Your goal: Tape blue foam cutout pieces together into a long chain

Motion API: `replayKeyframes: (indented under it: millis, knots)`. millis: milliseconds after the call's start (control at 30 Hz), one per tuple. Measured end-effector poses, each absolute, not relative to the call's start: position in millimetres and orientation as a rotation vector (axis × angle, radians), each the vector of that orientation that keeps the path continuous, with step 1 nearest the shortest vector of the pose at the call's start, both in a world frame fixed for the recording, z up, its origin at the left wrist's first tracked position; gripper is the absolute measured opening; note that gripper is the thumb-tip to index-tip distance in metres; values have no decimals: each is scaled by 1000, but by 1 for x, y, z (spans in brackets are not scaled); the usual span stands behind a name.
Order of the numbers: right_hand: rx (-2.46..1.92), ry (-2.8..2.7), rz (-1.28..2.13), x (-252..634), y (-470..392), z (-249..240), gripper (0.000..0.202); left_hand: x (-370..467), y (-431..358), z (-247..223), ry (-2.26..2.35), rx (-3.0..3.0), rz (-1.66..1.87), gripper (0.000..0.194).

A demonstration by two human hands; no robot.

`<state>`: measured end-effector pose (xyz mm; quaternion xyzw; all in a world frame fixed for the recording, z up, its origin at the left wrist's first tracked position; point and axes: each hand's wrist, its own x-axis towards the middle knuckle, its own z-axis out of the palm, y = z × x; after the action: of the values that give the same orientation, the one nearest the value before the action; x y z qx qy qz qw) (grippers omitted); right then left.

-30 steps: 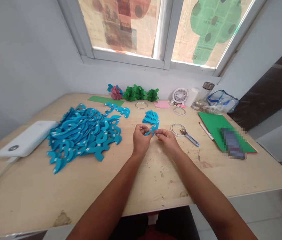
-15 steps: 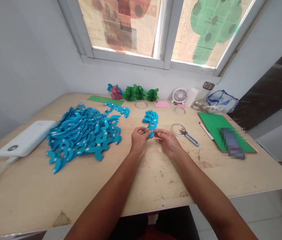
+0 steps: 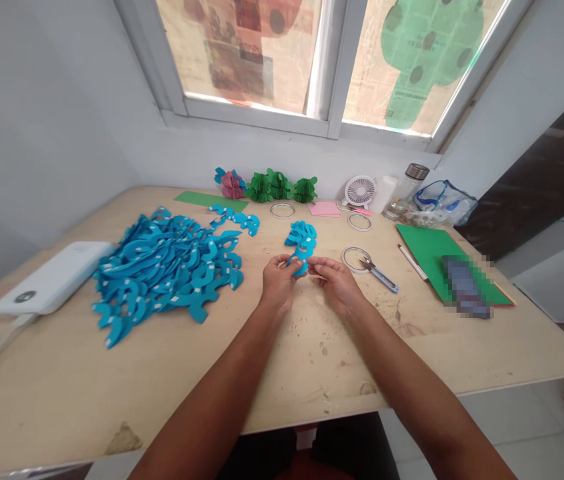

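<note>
Near the middle of the table, my left hand (image 3: 278, 283) pinches a curved blue paper strip (image 3: 301, 269) between thumb and fingers. My right hand (image 3: 336, 281) is closed in a pinch, its fingertips touching the strip's right edge; whatever lies between them is too small to make out. Just beyond the hands, a folded bunch of blue paper strips (image 3: 302, 232) lies joined to the held piece. To the left spreads a big pile of wavy blue paper strips (image 3: 162, 267) with small white squares on them.
A white power bank (image 3: 57, 277) with a cable lies at left. On the right are thread snips (image 3: 381, 275) on a tape roll (image 3: 347, 259), a white pen (image 3: 412, 262) and green sheets (image 3: 425, 243). Paper ornaments (image 3: 278, 185) and a small fan (image 3: 361, 192) stand along the wall.
The held strip has tilted slightly between my fingers and its lower end shows a little differently. Both hands stay in nearly the same place.
</note>
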<state>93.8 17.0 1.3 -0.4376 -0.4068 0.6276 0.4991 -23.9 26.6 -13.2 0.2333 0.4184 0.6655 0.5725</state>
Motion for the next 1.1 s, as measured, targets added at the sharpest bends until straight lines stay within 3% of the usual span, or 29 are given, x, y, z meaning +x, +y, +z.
replayKeyframes:
  millis: [600,933,1100]
  knots:
    - [-1208,-1248,1137,95,25,-8,18,-13,21,-18,1142,986,1629,26]
    - [-1271,-1329,1029,105,32,-14,15,-24,22,-7,948,872,1406,35]
    - [-1245,-1415,980,105,30,-8,10,-23,19,-4,1048,932,1341,27]
